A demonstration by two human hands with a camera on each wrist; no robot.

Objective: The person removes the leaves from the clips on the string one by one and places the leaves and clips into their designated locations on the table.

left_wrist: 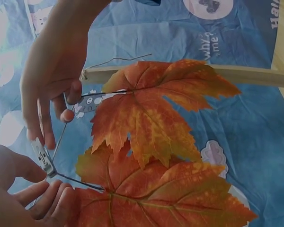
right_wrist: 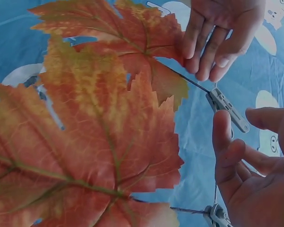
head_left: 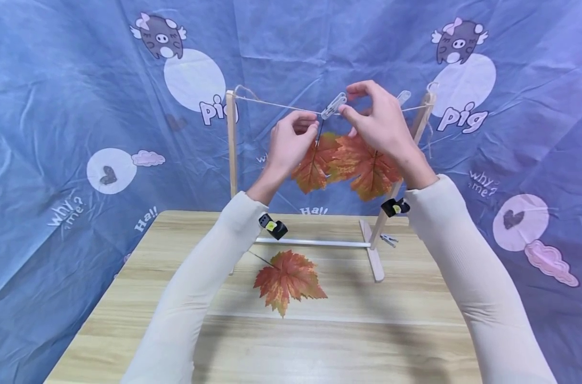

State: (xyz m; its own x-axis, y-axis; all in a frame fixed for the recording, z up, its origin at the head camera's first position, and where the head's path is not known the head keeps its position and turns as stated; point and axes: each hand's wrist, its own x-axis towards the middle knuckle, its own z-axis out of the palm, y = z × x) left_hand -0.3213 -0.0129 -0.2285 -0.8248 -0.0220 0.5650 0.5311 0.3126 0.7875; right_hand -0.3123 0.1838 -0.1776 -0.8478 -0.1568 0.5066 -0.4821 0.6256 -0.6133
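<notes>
A grey clothespin (head_left: pixel 334 105) sits on the string (head_left: pixel 276 105), its jaws closed over the thin dark stem of a red-orange maple leaf (head_left: pixel 312 168). Just left of it is my left hand (head_left: pixel 291 136), fingers loosely bent, with nothing gripped. My right hand (head_left: pixel 379 117) is at the clothespin's upper end; thumb and forefinger are spread on either side of it, not squeezing. To the right hangs another maple leaf (head_left: pixel 374 170), overlapping the first, from a second clothespin (right_wrist: pixel 215 215) partly hidden behind my right hand in the head view.
Wooden posts, left (head_left: pixel 232 144) and right (head_left: pixel 422 117), carry the string, with a white bar (head_left: pixel 315 243) low between them. Another maple leaf (head_left: pixel 288 280) lies on the table (head_left: pixel 128 320). A loose clothespin (head_left: pixel 389 240) rests near the right foot. Behind hangs a blue printed cloth (head_left: pixel 281 53).
</notes>
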